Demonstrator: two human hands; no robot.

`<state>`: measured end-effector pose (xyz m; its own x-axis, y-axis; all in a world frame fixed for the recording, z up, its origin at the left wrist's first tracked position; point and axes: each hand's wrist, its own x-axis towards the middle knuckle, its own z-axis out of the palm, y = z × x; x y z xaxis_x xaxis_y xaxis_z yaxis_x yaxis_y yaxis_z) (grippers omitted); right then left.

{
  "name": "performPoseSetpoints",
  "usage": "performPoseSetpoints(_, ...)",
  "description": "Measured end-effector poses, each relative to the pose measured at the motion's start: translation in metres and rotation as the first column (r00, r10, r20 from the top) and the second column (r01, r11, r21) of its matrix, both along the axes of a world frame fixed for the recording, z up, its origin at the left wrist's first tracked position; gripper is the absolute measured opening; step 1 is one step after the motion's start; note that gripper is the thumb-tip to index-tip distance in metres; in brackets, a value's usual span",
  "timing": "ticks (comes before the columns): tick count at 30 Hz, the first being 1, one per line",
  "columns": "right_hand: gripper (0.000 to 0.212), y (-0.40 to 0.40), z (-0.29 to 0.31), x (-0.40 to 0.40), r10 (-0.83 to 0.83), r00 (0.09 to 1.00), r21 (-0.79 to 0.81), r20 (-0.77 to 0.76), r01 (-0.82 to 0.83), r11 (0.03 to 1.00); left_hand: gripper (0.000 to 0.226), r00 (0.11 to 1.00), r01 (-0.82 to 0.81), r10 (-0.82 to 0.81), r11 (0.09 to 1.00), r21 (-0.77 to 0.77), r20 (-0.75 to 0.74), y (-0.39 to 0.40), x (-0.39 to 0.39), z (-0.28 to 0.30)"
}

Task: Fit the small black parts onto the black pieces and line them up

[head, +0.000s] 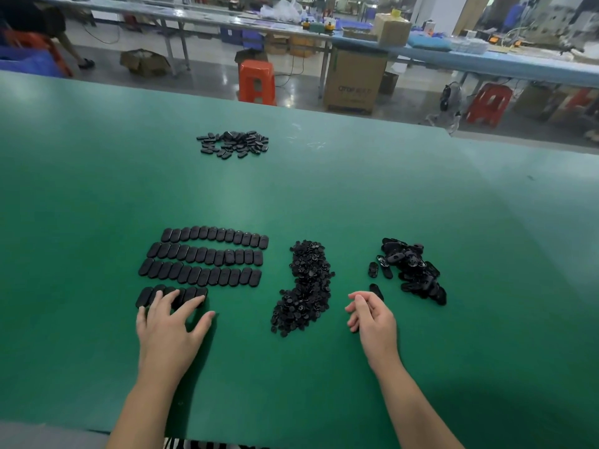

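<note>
On the green table (291, 196) black oval pieces lie in tidy rows (207, 256), with a shorter front row (171, 294). My left hand (171, 322) rests flat on that front row, fingers spread and straight. A heap of small black round parts (306, 286) lies in the middle. To the right is a loose pile of black oval pieces (411, 270), and a single oval piece (376, 290) lies just beyond my right hand (372, 314). That hand hovers with loosely curled fingers and holds nothing that I can see.
A further small heap of black oval pieces (233, 144) lies far back on the table. Beyond the table's far edge stand orange stools (257, 81), cardboard boxes (355, 81) and long workbenches. A person's legs show at the top left.
</note>
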<state>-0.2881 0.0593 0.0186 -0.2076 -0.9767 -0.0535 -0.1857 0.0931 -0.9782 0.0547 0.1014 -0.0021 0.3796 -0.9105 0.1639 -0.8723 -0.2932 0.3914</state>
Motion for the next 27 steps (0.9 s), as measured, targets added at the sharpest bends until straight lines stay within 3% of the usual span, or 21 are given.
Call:
performPoseSetpoints(15,0.021,0.000,-0.001,0.001,0.000,1.000,0.001,-0.021,0.000,1.000,0.036,1.000,-0.007,0.007,1.000,0.002,-0.011,0.000,0.025,0.004)
performPoseSetpoints(21,0.021,-0.001,-0.002,0.001,0.009,0.999,0.004,-0.038,-0.009,1.000,0.036,0.998,0.067,-0.068,0.968,-0.241,0.003,-0.008,-0.001,0.004)
performPoseSetpoints(23,0.021,-0.001,-0.003,0.001,0.010,0.999,0.006,-0.034,-0.010,1.000,0.031,0.991,0.086,-0.110,0.958,-0.274,-0.074,-0.013,-0.026,0.011)
performPoseSetpoints(27,0.021,0.000,-0.001,0.001,0.013,0.999,-0.003,-0.051,-0.013,1.000,0.022,0.947,0.120,-0.170,0.975,-0.189,-0.274,-0.033,-0.084,0.022)
